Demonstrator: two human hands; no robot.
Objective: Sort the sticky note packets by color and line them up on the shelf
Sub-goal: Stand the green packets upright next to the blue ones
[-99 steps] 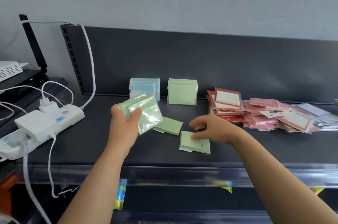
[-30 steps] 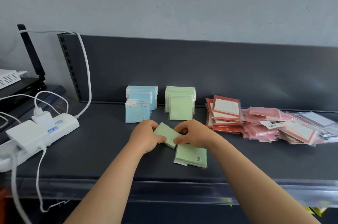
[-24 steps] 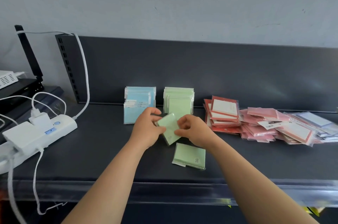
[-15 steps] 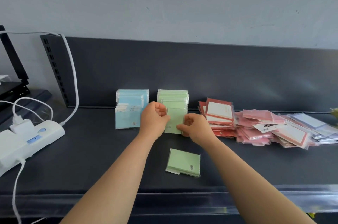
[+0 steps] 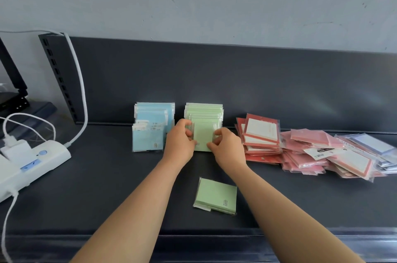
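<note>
A row of green packets [image 5: 204, 112] stands upright against the back of the dark shelf [image 5: 107, 187]. My left hand [image 5: 179, 144] and my right hand [image 5: 227, 146] pinch the two side edges of a green packet [image 5: 203, 137] held upright at the front of that row. To its left stands a row of blue packets [image 5: 150, 131]. One more green packet [image 5: 216, 195] lies flat on the shelf between my forearms. A loose pile of red and pink packets [image 5: 300, 146] lies to the right, with pale lilac ones [image 5: 378, 144] at its far end.
A white power strip [image 5: 32, 166] with plugged adapters and white cables [image 5: 79, 82] sits at the shelf's left end. A black perforated upright [image 5: 58, 77] stands behind it. The shelf's front lip [image 5: 193, 245] runs along the bottom.
Both hands lifted a green packet off the shelf, turned it upright and brought it back against the front of the green row. The other flat green packet stayed put.
</note>
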